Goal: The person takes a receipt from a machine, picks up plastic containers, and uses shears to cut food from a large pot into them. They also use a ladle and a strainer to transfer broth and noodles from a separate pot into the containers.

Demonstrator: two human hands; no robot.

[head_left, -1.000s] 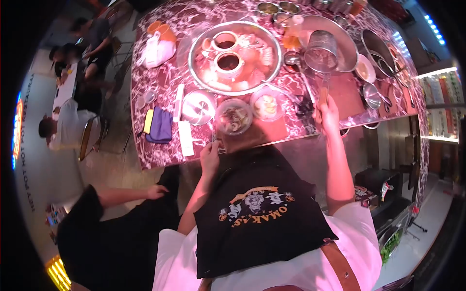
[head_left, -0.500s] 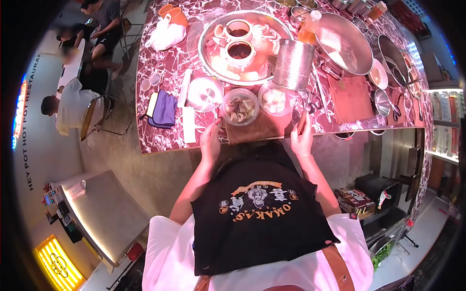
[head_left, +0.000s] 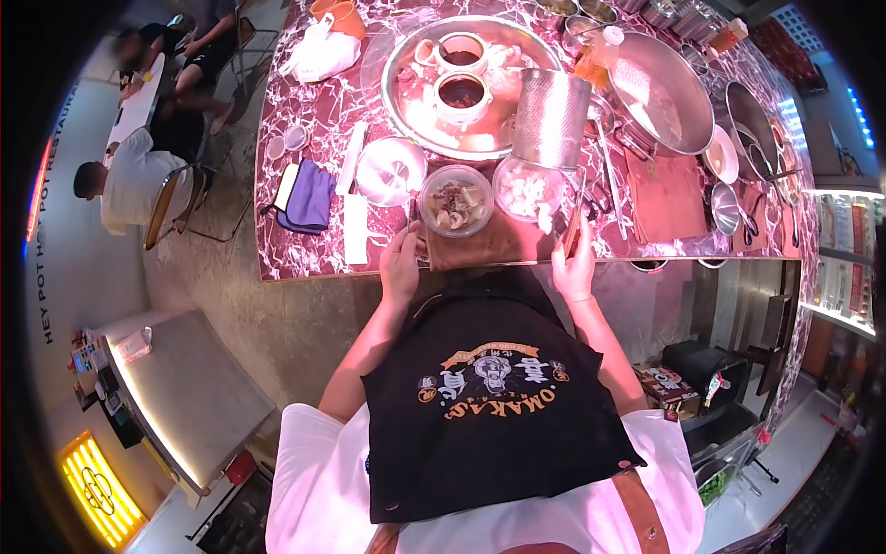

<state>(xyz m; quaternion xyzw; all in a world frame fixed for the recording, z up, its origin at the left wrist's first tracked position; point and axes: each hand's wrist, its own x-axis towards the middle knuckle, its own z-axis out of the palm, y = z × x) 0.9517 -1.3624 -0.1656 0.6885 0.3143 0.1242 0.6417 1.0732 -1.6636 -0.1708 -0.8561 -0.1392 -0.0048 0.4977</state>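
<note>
My left hand [head_left: 401,265] is at the table's front edge, fingers curled at the left side of a brown cutting board [head_left: 471,256]. A thin dark thing shows above these fingers; I cannot make out what it is. My right hand [head_left: 575,268] is closed around a slim brown-handled utensil [head_left: 573,231] pointing away from me. Between the hands, a clear round tub [head_left: 456,202] of mixed meat pieces sits on the board. Right behind it is a second clear bowl [head_left: 528,187] with pale pieces. A metal bowl [head_left: 390,173] stands to the left.
A large steel basin [head_left: 395,109] holds two sauce pots and food. Beside it are a perforated metal cylinder [head_left: 551,118] and a big pot [head_left: 660,97]. A purple cloth [head_left: 308,198] and white bag [head_left: 322,54] lie left. Other people sit at a far-left table.
The view has shifted slightly. Both hands stay in nearly the same place at the board, and the right hand keeps its utensil.
</note>
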